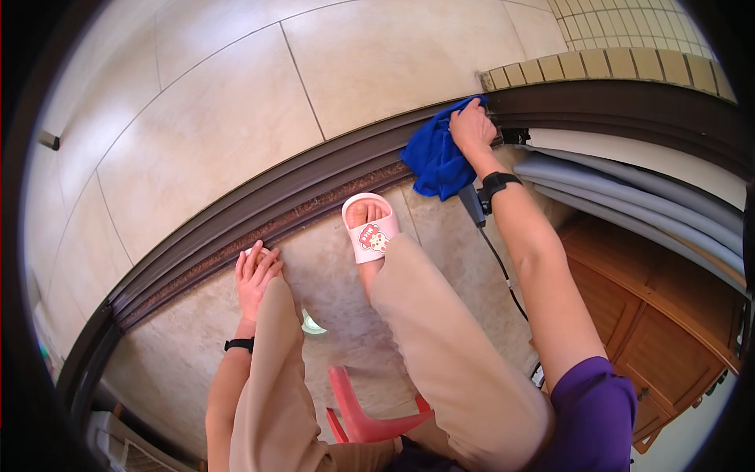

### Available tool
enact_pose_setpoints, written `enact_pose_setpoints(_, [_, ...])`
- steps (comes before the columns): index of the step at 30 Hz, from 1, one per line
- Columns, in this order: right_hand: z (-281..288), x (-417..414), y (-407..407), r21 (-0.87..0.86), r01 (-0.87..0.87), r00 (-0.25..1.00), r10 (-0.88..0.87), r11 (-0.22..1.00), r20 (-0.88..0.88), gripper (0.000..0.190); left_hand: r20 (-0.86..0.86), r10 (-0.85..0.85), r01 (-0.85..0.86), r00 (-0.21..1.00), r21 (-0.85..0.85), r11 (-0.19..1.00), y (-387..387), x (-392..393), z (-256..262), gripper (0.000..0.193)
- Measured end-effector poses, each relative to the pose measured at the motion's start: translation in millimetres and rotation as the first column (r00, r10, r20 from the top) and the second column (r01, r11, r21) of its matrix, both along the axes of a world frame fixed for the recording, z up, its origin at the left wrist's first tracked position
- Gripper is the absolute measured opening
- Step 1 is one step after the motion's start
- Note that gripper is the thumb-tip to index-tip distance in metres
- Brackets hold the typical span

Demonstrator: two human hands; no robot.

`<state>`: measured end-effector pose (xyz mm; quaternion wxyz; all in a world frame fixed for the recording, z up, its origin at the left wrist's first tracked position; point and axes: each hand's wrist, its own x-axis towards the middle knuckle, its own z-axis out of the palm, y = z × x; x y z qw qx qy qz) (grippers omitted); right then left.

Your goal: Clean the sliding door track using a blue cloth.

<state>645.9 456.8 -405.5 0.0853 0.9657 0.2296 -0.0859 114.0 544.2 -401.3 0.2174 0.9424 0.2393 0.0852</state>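
Observation:
My right hand (473,127) presses a blue cloth (437,154) onto the right end of a dark metal sliding-door track (283,168); its fingers bunch part of the cloth, and the rest drapes across the rails. My left hand (255,280), fingers spread, rests by my left foot at the inner edge of the track and holds nothing that shows. A pink slipper (371,227) with a cartoon print is on my other foot, just inside the track. A dark device with a cable (472,203) reaches from beneath the cloth beside my right wristband.
A red plastic stool (360,416) stands under me. Folded grey panels (637,194) and a wooden cabinet (649,318) are at the right. Pale floor tiles (224,112) lie beyond the track, with a tiled ledge (596,64) at the upper right.

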Motion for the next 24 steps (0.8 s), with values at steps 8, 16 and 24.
enact_pose_setpoints(8, [20, 46, 0, -0.109, 0.013, 0.982, -0.033, 0.994, -0.186, 0.048, -0.005, 0.026, -0.026, 1.000, 0.023, 0.999, -3, 0, -2, 0.018])
enact_pose_setpoints(16, [2, 19, -21, 0.076, 0.046, 0.998, -0.050, 0.996, 0.049, 0.063, 0.001, -0.011, 0.011, 1.000, 0.030, 0.999, -2, -4, -4, 0.018])
enact_pose_setpoints(24, [6, 57, -16, 0.128, 0.046, 0.991, -0.029, 0.991, -0.131, 0.056, -0.001, 0.001, -0.001, 1.000, 0.024, 1.000, -2, -1, -5, 0.018])
